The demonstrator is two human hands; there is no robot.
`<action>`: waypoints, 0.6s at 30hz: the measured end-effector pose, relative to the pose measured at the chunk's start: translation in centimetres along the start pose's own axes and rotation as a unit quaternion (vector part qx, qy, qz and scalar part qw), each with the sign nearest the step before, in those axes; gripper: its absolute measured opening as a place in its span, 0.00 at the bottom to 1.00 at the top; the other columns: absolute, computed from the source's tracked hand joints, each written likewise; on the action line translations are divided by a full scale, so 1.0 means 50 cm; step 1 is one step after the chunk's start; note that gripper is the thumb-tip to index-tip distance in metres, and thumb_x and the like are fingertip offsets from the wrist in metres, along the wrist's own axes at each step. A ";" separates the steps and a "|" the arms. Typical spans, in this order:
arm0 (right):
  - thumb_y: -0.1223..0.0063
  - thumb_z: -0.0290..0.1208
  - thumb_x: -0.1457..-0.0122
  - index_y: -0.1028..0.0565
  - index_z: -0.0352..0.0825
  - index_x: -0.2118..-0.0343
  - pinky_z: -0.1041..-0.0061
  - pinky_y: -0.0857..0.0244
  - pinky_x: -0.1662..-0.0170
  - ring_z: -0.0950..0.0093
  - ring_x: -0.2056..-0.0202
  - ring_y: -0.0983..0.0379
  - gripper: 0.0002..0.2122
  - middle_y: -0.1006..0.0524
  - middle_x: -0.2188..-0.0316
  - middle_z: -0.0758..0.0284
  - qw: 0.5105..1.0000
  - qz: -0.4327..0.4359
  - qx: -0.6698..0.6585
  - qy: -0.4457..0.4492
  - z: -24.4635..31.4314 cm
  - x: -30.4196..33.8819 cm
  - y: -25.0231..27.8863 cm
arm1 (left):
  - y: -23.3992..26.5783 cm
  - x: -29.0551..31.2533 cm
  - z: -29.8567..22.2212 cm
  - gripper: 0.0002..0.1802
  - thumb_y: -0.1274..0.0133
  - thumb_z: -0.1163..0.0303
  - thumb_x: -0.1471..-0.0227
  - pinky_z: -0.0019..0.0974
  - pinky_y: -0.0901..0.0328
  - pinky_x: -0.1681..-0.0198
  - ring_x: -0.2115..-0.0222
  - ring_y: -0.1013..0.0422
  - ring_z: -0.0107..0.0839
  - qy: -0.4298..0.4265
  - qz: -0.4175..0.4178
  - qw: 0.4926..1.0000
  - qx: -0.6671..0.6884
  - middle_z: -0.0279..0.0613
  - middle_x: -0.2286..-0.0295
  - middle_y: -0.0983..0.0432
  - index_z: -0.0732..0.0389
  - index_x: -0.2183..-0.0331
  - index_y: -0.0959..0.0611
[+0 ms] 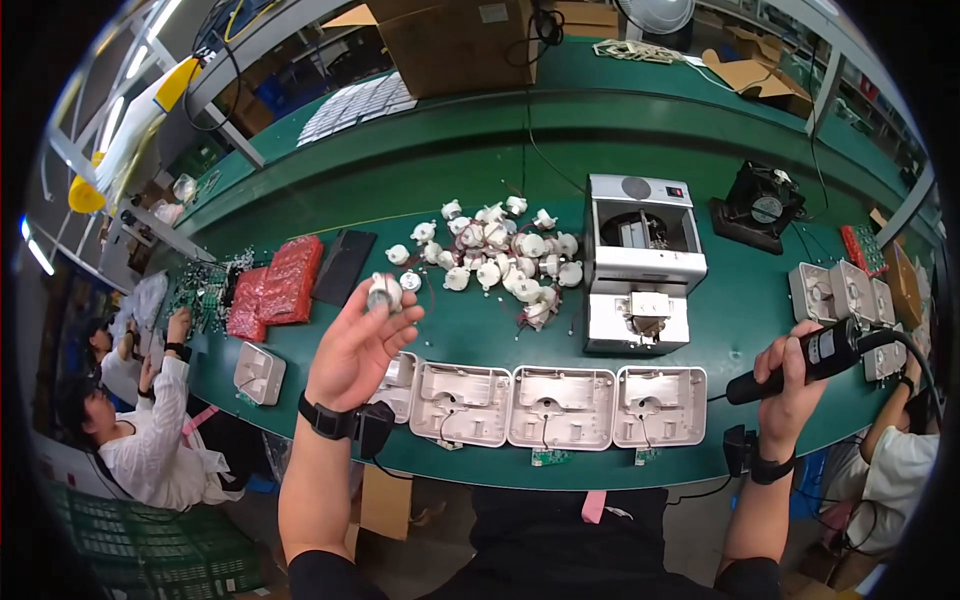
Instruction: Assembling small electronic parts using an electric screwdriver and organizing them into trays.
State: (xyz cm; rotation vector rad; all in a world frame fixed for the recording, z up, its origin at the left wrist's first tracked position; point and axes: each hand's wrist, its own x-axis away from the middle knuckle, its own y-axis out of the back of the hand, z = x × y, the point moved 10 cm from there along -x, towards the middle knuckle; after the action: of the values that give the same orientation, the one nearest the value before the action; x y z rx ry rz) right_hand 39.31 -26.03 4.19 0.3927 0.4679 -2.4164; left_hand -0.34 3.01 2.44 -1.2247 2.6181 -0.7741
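Observation:
My left hand [352,352] is raised over the bench, its thumb and fingers closed on a small white round motor-like part [384,291]. Similar white parts with thin wires lie heaped in a pile [490,255] just beyond it. In my right hand [783,395] is a black corded electric screwdriver [808,357], its tip pointing left toward the row of housings. That row consists of open pale plastic housings, among them a left one [459,420], a middle one [562,425] and a right one [660,422]. Small green circuit boards hang from thin wires at their near edges.
A screw feeder machine [645,265] stands beyond the right housing, with a black fan [762,205] to its right. Red bubble-wrapped packs [290,285] and a black flat tray [345,267] lie at left. More housings [852,290] stand at right. Co-workers sit on both sides.

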 end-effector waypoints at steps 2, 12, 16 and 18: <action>0.50 0.27 0.37 0.36 0.34 0.59 0.80 0.42 0.76 0.80 0.81 0.39 0.08 0.36 0.79 0.71 1.000 0.004 -0.003 -0.001 0.004 0.002 -0.003 | -0.026 0.011 0.017 0.21 0.50 0.74 0.40 0.38 0.31 0.50 0.51 0.27 0.38 0.025 -0.011 0.997 -0.079 0.49 0.51 0.27 0.58 0.46 0.32; 0.49 0.27 0.38 0.35 0.33 0.59 0.78 0.40 0.76 0.79 0.81 0.39 0.09 0.35 0.80 0.70 1.000 -0.007 0.017 -0.019 0.007 -0.018 -0.009 | -0.287 0.137 0.191 0.22 0.43 0.78 0.46 0.40 0.31 0.51 0.56 0.25 0.38 0.070 0.208 0.967 -0.133 0.52 0.57 0.23 0.60 0.51 0.32; 0.49 0.27 0.38 0.35 0.33 0.59 0.77 0.39 0.76 0.77 0.82 0.38 0.09 0.34 0.80 0.69 1.000 -0.001 0.018 -0.013 0.010 -0.014 -0.009 | -0.350 0.159 0.290 0.21 0.43 0.76 0.45 0.37 0.32 0.51 0.57 0.25 0.35 0.142 0.265 0.951 -0.071 0.50 0.56 0.24 0.61 0.51 0.31; 0.49 0.27 0.38 0.35 0.32 0.59 0.76 0.38 0.76 0.77 0.82 0.37 0.08 0.33 0.80 0.68 1.000 0.003 0.003 -0.004 0.012 -0.010 -0.007 | -0.378 0.171 0.325 0.21 0.43 0.76 0.45 0.36 0.32 0.51 0.57 0.25 0.34 0.169 0.278 0.944 -0.047 0.49 0.55 0.24 0.62 0.50 0.30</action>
State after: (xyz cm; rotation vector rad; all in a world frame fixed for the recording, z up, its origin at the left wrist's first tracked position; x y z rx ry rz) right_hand 39.36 -25.77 4.96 0.3868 0.4561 -2.4128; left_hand 12.32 -19.80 -1.13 -0.3283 3.0704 -0.8001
